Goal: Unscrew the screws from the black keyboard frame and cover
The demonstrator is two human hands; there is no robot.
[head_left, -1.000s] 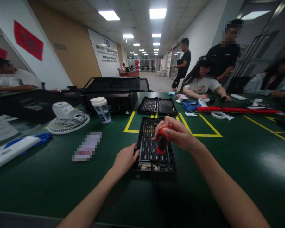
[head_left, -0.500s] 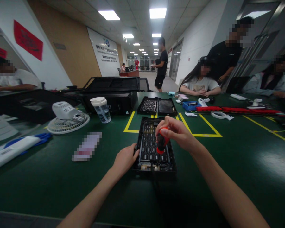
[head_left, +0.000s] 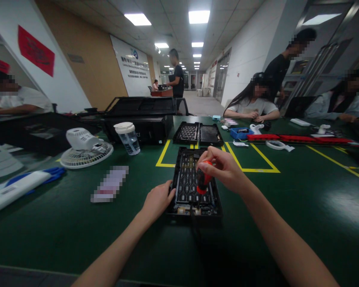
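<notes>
A black open case (head_left: 182,185) with rows of dark oval cells lies on the green table in front of me. My left hand (head_left: 158,199) grips its left edge, thumb on the rim. Above the case, my right hand (head_left: 223,167) is closed round the top of a red and black screwdriver (head_left: 202,183), held upright over the lower right part of the case. The tool's tip is too dark to make out. At the near end of the case a small tan part (head_left: 184,210) shows.
Beyond the case sit two black trays (head_left: 186,132), a blue box (head_left: 241,133) and a red strip (head_left: 299,138). On the left are a cup (head_left: 127,137), a fan (head_left: 83,149) and a blurred flat object (head_left: 110,184). Several people are around.
The fingers of my right hand have shifted slightly on the screwdriver; my left hand is unchanged. In the background a walking person has moved left, and the standing person at right has turned and leaned.
</notes>
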